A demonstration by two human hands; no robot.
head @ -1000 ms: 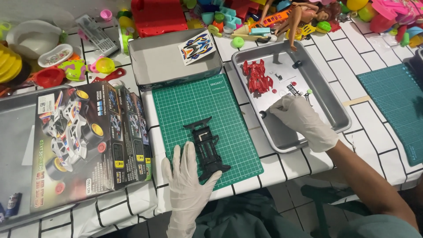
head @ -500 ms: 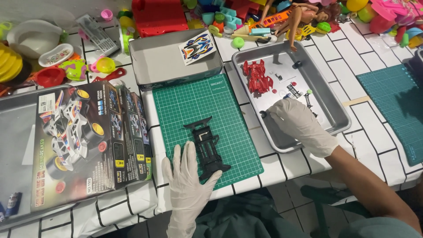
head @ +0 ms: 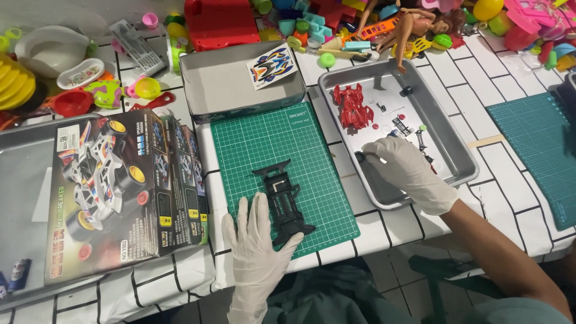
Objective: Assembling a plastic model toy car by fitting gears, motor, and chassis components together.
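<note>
At far left I see the kit box (head: 120, 192) lying flat on the counter (head: 504, 123), well clear of both hands. My left hand (head: 259, 249) lies palm down, fingers spread flat, on the near edge of the green mat (head: 264, 141); it grips nothing, only its thumb side touches the black chassis (head: 284, 201). The chassis sits on the mat with its long axis running away from me, slightly tilted toward the right at the near end. Behind the mat stands an open grey lid (head: 240, 90) with a sticker sheet (head: 273, 65) in it. Right of the mat is the metal tray (head: 459, 153), holding a red body (head: 352, 107) and small loose parts (head: 414, 129). My right hand (head: 405, 171) reaches into the tray's near-left corner, fingers curled and pinched toward something small; what it has, I cannot tell. The right hand is the nearer to the parts, the left to the chassis.
</note>
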